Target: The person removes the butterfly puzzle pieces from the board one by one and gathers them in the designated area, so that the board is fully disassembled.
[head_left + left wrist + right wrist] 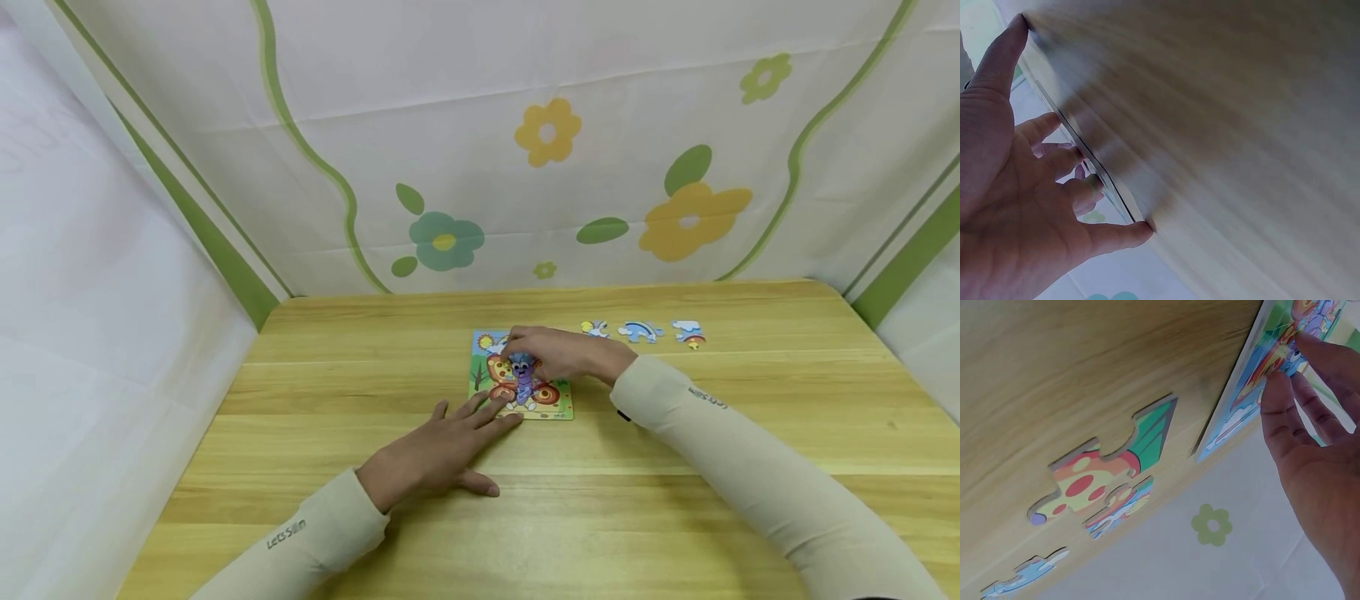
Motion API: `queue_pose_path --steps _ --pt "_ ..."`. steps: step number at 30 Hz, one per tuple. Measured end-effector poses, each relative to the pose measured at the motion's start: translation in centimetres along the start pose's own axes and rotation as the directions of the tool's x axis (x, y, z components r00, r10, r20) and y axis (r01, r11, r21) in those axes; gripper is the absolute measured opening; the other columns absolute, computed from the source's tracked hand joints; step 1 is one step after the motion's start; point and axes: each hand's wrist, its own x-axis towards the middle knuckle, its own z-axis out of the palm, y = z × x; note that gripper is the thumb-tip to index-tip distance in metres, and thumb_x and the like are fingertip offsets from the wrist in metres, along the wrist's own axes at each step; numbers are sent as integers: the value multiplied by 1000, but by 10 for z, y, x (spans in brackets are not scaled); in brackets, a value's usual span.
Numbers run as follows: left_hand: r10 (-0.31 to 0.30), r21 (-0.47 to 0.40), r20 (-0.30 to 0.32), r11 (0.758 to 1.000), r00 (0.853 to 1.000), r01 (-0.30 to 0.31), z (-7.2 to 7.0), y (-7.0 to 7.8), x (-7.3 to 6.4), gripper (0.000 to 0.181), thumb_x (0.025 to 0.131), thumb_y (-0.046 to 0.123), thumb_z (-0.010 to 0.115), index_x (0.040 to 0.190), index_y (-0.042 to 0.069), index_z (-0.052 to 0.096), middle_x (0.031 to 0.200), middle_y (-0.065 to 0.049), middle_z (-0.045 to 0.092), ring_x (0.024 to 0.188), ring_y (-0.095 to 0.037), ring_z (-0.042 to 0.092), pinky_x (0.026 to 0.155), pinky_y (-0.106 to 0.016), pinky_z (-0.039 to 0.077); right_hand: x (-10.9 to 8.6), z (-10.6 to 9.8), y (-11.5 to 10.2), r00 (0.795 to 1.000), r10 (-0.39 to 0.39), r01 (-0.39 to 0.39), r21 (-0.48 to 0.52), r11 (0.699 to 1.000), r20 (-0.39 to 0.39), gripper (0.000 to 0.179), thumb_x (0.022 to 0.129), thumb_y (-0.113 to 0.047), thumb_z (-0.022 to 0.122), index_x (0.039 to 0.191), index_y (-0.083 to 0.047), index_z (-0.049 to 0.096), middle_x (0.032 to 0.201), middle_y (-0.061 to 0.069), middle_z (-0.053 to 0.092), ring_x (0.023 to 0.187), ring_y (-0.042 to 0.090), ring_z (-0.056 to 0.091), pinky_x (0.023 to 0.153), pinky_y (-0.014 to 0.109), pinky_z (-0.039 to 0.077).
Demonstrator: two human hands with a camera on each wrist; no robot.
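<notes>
On the puzzle board [562,411]: right hand [551,352]; cannot tell if grip clamps anything
Near edge: left hand [442,446], fingers apart
Loose pieces [637,333]: rightward, right hand nearer

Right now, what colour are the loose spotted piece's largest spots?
Red; the piece shows best in the right wrist view.

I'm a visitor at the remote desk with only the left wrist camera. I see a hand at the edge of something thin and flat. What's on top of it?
Observer: It's a puzzle board showing a purple-bodied cartoon butterfly.
Visitor: Neat! Is anything over it from the other side?
Observer: Yes, the right hand extends over it from the right; whether it pinches anything, I can't tell.
Visitor: And is anything lying loose nearby?
Observer: The right wrist view shows a loose puzzle piece with red spots and a green patch on the table.
</notes>
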Motion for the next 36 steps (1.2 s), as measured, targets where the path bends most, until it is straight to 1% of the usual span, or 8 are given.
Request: queue_pose_path --steps 10,16,20,27,36 --pt "-3 0 -2 1000 1000 3 2 -1 1 92 94 59 67 169 30 22 178 -3 12 164 -33 11 120 -74 25 1 1 -1 1000 -11 11 -9 1000 -5 53 92 12 66 141 -8 63 145 11 55 133 27 56 112 46 49" --pt "1 -3 -3 1000 1000 -1 2 -2 1 92 94 60 67 169 30 21 178 -3 12 164 -33 11 120 -75 25 1 0 -2 1000 2 -2 -2 1000 -5 52 93 11 66 141 -9 63 143 10 55 130 25 57 110 44 50" --pt "1 -6 -3 1000 1000 -1 2 -2 1 92 95 59 67 169 30 21 178 -3 12 164 -33 11 120 -74 25 2 0 -3 1000 23 -23 6 1000 -5 51 94 10 67 141 -9 63 142 9 55 131 25 57 111 45 50" --pt "0 -5 1 1000 1000 0 1 -1 1 92 95 59 66 169 31 21 178 -2 10 165 -32 11 120 -74 26 3 0 -1 1000 5 -5 5 1000 -10 50 94 9 69 140 -10 65 140 9 56 132 28 57 111 47 50" --pt "-2 -17 6 1000 1000 2 1 -1 0 92 95 59 66 169 31 21 178 -2 10 165 -32 10 120 -74 25 5 0 -1 1000 21 -20 33 999 -10 48 95 10 66 139 -10 66 142 9 55 133 28 57 113 47 49"
